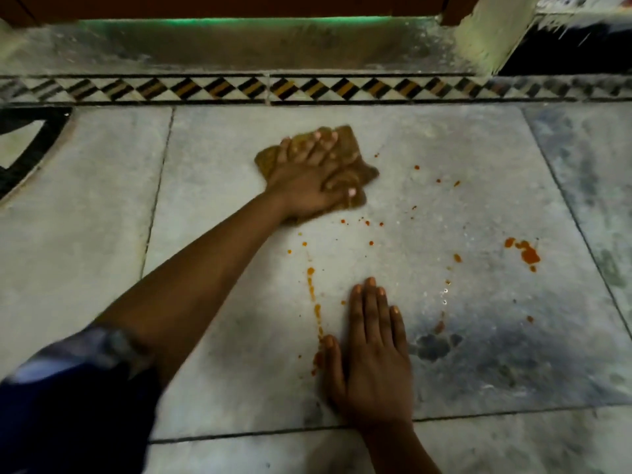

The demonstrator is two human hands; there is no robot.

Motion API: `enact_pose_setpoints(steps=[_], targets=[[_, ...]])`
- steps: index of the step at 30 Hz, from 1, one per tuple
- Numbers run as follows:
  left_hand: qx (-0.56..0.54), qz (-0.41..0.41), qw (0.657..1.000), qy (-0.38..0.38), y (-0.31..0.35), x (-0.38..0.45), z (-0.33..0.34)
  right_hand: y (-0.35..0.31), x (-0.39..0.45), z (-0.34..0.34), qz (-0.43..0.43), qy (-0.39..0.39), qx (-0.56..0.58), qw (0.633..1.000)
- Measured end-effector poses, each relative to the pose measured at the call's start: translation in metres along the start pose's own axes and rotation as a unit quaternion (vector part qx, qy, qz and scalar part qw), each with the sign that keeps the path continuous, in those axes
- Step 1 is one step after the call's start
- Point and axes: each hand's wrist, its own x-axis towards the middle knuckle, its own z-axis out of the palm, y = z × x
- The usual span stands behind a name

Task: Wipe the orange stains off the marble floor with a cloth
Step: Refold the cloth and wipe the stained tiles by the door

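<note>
A brown cloth (354,150) lies crumpled on the grey marble floor (219,186), at the far part of the large middle slab. My left hand (307,177) presses down on it with fingers spread and the thumb hooked over its near edge. Orange stains dot the slab to the right of and below the cloth: small drops (367,222), a long thin streak (312,289) and a bigger blotch (528,254) at the right. My right hand (371,357) rests flat on the floor, palm down, beside the streak's lower end, holding nothing.
A patterned black, white and yellow border strip (273,88) runs across the floor beyond the slab, with a raised stone step (239,46) behind it. A pale pillar base (492,32) stands at the upper right. A dark patch (434,345) marks the marble near my right hand.
</note>
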Motion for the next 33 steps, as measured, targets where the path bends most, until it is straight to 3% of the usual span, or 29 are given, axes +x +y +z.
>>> enact_pose_setpoints(steps=[2,5,8,12,14,21,27,29,33], targets=[[-0.002,0.014,0.999,0.032,-0.017,-0.030,0.007,0.000,0.001,-0.003,0.000,0.007,0.002,1.000],[-0.018,-0.089,0.996,0.028,-0.048,-0.009,-0.004,-0.001,0.004,-0.001,-0.005,0.016,-0.007,1.000],[-0.018,-0.163,0.986,0.011,-0.033,0.010,-0.007,0.000,0.001,0.000,-0.005,0.018,-0.011,1.000],[0.009,-0.032,0.998,0.051,0.000,-0.065,0.019,0.001,0.000,0.000,-0.009,0.015,-0.018,1.000],[0.007,-0.008,0.998,0.063,-0.001,-0.086,0.023,0.001,0.001,0.000,-0.010,0.015,-0.018,1.000],[-0.003,-0.189,0.981,0.035,-0.039,-0.007,-0.002,0.000,0.001,0.002,-0.009,0.022,-0.020,1.000],[0.013,-0.019,0.996,0.083,-0.012,-0.103,0.027,0.002,0.000,0.001,-0.010,0.021,-0.019,1.000],[0.008,-0.055,0.997,0.060,-0.022,-0.095,0.021,0.002,-0.001,0.003,-0.012,0.023,-0.023,0.999],[-0.025,-0.209,0.976,0.052,-0.036,-0.032,0.003,0.003,0.003,0.004,-0.016,0.031,-0.029,0.999]])
